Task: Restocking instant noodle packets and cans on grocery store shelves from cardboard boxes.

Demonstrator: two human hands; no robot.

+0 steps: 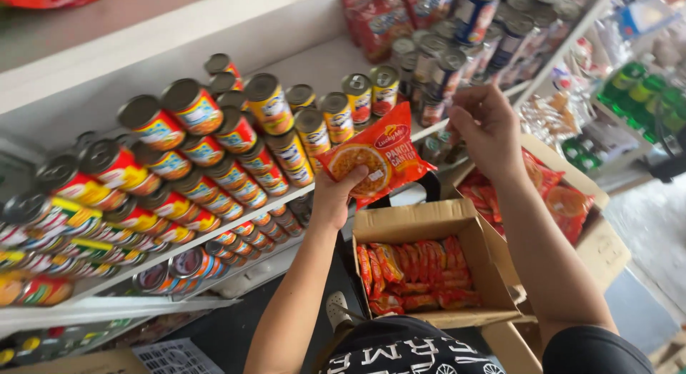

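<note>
My left hand [336, 195] grips an orange noodle packet [377, 154] by its lower corner and holds it up in front of the white shelf [229, 31]. My right hand [486, 124] is raised beside it at the shelf's edge, fingers pinched together, close to the dark cans [446, 67]; whether anything is pinched between them cannot be made out. Below both hands an open cardboard box [421, 222] holds several more orange and red noodle packets [418, 270] standing in a row.
Red and yellow cans [186, 152] are stacked on the white shelf, with more on the shelf below [179, 263]. Red packets [379, 20] stand at the back. A second open box [572, 202] of packets sits to the right. Another shelf of goods [629, 95] stands far right.
</note>
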